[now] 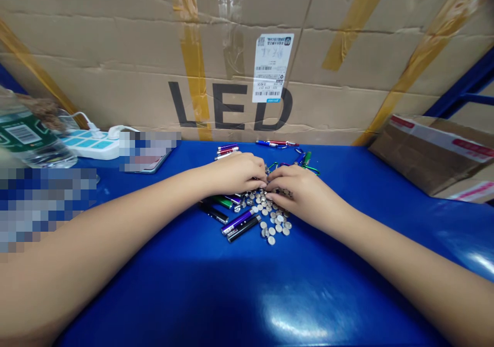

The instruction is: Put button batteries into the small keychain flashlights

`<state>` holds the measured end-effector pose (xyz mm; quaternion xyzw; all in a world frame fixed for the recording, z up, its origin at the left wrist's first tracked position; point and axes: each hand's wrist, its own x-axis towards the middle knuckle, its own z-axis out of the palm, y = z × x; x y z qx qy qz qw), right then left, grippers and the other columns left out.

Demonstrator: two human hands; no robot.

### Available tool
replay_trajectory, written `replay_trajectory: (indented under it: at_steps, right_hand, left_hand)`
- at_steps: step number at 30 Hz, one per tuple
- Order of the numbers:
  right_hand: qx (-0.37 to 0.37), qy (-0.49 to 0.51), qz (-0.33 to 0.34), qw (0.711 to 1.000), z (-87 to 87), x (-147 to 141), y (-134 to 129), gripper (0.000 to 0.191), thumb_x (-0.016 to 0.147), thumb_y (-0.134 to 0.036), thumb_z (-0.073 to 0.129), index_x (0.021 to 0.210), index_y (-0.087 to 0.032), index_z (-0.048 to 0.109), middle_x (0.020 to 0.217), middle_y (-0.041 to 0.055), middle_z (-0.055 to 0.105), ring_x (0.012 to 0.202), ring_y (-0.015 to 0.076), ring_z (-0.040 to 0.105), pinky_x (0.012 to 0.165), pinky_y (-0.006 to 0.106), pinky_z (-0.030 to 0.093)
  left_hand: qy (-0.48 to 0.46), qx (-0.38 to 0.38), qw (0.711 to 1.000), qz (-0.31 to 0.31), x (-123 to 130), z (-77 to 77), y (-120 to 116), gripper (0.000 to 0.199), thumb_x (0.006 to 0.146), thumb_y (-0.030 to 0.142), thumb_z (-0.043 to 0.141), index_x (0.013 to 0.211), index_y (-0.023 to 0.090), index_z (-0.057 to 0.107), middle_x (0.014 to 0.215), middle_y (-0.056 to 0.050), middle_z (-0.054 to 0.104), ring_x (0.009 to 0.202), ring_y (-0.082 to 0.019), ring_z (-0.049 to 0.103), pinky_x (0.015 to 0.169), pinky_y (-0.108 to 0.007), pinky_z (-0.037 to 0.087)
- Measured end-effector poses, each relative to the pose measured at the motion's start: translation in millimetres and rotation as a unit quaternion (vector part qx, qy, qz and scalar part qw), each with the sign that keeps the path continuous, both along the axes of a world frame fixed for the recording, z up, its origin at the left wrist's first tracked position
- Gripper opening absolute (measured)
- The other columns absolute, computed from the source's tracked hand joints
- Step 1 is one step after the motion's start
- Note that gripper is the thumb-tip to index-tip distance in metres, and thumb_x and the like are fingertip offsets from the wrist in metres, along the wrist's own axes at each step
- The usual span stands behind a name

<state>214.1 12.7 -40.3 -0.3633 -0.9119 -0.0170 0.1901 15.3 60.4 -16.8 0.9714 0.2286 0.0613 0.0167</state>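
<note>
On the table [173, 290], pens [244, 228] lie beside a pile of discs [272, 231]. Left hand [237, 174] bends its fingers at this pile; right hand [309, 192] curls in close opposite. Whether either one grips a disc, I cannot tell.

"Surface?"
"One glossy blue tabletop [173, 295], light reflected at the front."
"Centre?"
"Silver button cells [271, 240], loose heap, some scattered nearer the front. Just left of them: purple penlight [238, 222] and black penlight [244, 228], side by side, slanting."
"Back?"
"Red penlight [285, 143], lying flat."
"Left side?"
"White power strip [110, 149], blue socket panels; clear bottle [29, 136], green label."
"Right?"
"Brown carton [428, 156], red-and-white tape."
</note>
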Motion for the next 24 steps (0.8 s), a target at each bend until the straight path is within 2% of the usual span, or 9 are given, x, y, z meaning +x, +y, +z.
replay_trajectory:
  at_steps: [8, 17, 24]
  right_hand:
    - [0.012, -0.009, -0.016, 1.0, 3.0, -6, -3, 0.018, 0.087, -0.018, 0.053, 0.088, -0.017, 0.072, 0.093, 0.0091, 0.069, 0.091, 0.0216, 0.061, 0.084, 0.037, 0.045]
    - [0.015, -0.029, -0.042, 0.999, 5.0, -7, -3, 0.018, 0.085, -0.018, 0.054, 0.08, -0.019, 0.071, 0.087, 0.008, 0.067, 0.085, 0.021, 0.06, 0.08, 0.035, 0.044]
    - [0.004, -0.012, -0.075, 0.997, 6.4, -7, -4, 0.016, 0.084, -0.017, 0.053, 0.081, -0.018, 0.069, 0.088, 0.0086, 0.066, 0.084, 0.0209, 0.058, 0.077, 0.033, 0.044]
  left_hand:
    - [-0.011, 0.008, 1.0, 0.024, 1, -2.8, 0, 0.022, 0.091, 0.026, 0.049, 0.093, 0.02, 0.071, 0.1, -0.005, 0.067, 0.093, -0.02, 0.058, 0.08, -0.031, 0.041]
    - [-0.019, -0.005, 0.999, 0.032, 0, 11.4, -5, 0.015, 0.081, 0.024, 0.058, 0.086, 0.024, 0.073, 0.091, 0.0, 0.07, 0.088, -0.018, 0.06, 0.08, -0.03, 0.041]
    - [0.001, -0.021, 0.999, 0.033, 3, 6.8, -5, 0.012, 0.083, 0.027, 0.062, 0.087, 0.026, 0.073, 0.093, 0.001, 0.071, 0.088, -0.019, 0.059, 0.078, -0.03, 0.041]
